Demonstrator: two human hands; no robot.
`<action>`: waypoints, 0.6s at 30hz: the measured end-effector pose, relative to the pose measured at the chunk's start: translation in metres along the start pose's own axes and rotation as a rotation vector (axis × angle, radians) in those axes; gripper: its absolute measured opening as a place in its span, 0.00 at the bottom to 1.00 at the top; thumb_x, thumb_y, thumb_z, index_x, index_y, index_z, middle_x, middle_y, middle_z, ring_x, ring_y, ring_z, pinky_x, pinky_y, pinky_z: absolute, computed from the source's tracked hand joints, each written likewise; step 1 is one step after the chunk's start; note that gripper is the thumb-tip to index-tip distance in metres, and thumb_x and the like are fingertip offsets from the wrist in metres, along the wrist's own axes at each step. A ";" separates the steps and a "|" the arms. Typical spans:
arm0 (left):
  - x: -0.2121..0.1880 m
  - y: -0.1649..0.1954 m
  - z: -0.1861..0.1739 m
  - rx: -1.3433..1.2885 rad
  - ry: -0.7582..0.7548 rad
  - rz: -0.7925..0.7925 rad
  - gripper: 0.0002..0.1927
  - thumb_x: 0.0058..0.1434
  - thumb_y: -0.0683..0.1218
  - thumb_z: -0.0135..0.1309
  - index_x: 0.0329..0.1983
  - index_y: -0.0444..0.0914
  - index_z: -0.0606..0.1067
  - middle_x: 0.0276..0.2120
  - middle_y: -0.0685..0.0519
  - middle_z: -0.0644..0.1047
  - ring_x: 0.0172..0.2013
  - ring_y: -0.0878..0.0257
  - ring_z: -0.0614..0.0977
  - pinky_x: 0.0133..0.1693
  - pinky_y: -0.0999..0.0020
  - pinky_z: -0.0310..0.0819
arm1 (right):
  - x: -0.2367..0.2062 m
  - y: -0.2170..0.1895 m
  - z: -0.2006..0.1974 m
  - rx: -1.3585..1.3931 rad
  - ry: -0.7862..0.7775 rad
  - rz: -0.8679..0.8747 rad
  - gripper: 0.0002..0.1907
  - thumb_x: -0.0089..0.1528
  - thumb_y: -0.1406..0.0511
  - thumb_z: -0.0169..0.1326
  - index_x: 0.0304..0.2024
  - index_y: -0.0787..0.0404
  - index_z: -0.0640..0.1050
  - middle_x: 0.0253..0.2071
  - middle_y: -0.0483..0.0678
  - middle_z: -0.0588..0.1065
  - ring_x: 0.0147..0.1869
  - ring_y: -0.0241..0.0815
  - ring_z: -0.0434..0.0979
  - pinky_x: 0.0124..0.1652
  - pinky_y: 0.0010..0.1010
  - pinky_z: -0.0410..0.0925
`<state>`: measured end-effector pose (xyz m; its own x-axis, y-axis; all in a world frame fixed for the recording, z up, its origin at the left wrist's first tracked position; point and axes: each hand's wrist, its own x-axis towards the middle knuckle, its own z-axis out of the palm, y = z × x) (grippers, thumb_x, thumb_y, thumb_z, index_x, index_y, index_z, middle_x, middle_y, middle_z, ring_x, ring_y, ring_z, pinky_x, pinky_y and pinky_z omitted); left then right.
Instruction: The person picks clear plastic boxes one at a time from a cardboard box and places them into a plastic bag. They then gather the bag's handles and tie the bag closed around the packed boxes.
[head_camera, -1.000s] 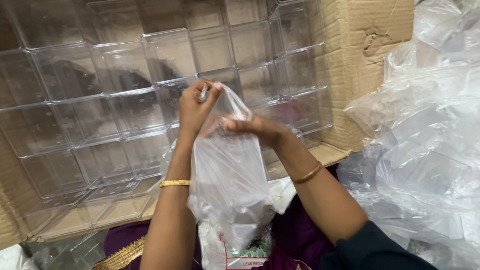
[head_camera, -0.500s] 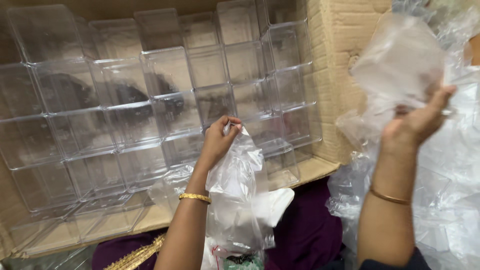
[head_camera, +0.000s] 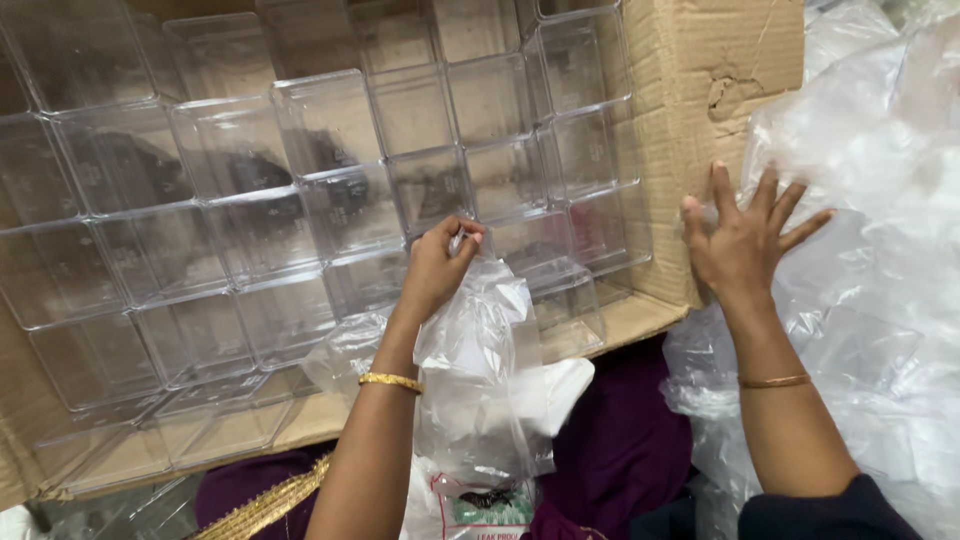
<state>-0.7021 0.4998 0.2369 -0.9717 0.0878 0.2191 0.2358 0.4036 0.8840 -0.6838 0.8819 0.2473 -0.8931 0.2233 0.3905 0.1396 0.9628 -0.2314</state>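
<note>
1. The left hand (head_camera: 435, 265) pinches the gathered top of a clear plastic bag (head_camera: 480, 390) between thumb and fingertips and holds it up over the lap. A gold bangle (head_camera: 391, 381) sits on that wrist.

2. The right hand (head_camera: 745, 240) is spread wide and flat, fingers fanned, holding nothing. It lies on the edge of a heap of loose clear bags (head_camera: 880, 250), just beside the wall of a cardboard carton (head_camera: 690, 90). A thin bangle (head_camera: 772, 381) rings its wrist.

3. What has changed: a second ago both hands were together at the bag's mouth. Half a second ago the right hand had let go and was lifted high among the heap. Now it has dropped lower, palm down. So the bag hangs from the left hand alone, its neck closed only by that pinch.

4. The bag is thin, glossy film, creased and crumpled, hanging limp. Something pale shows through it; I cannot tell what, as the film glares. A printed packet (head_camera: 485, 510) lies just below it.

5. The carton lies on its side, brown, corrugated, torn at one spot on the wall. It is packed with clear boxes (head_camera: 300, 200) in neat rows: hard, square-cornered, see-through plastic.

6. Dark purple cloth (head_camera: 620, 450) with a gold border (head_camera: 265, 505) covers the lap beneath.
</note>
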 end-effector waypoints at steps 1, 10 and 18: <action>0.002 0.002 0.000 0.005 -0.005 -0.012 0.10 0.65 0.47 0.55 0.45 0.38 0.80 0.32 0.49 0.84 0.35 0.62 0.86 0.41 0.66 0.77 | 0.007 0.007 0.002 0.006 0.003 0.006 0.30 0.75 0.46 0.37 0.78 0.39 0.67 0.82 0.55 0.41 0.87 0.63 0.25 0.67 0.80 0.17; 0.015 0.045 0.012 0.000 0.015 0.118 0.09 0.66 0.47 0.55 0.46 0.38 0.79 0.38 0.51 0.84 0.39 0.63 0.87 0.43 0.66 0.79 | 0.074 0.123 0.052 -0.041 0.163 0.067 0.25 0.75 0.54 0.40 0.71 0.55 0.70 0.71 0.73 0.58 0.78 0.75 0.41 0.62 0.80 0.22; -0.025 0.117 0.138 -0.028 -0.501 0.357 0.20 0.62 0.51 0.59 0.56 0.43 0.74 0.49 0.47 0.81 0.50 0.50 0.83 0.51 0.56 0.78 | 0.015 0.102 -0.058 0.292 0.021 -0.057 0.26 0.68 0.55 0.54 0.66 0.56 0.71 0.69 0.60 0.68 0.74 0.62 0.64 0.71 0.49 0.59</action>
<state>-0.6517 0.6708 0.2777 -0.7180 0.6332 0.2888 0.5411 0.2469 0.8039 -0.6587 0.9928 0.2810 -0.8864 0.1759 0.4282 -0.0425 0.8901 -0.4537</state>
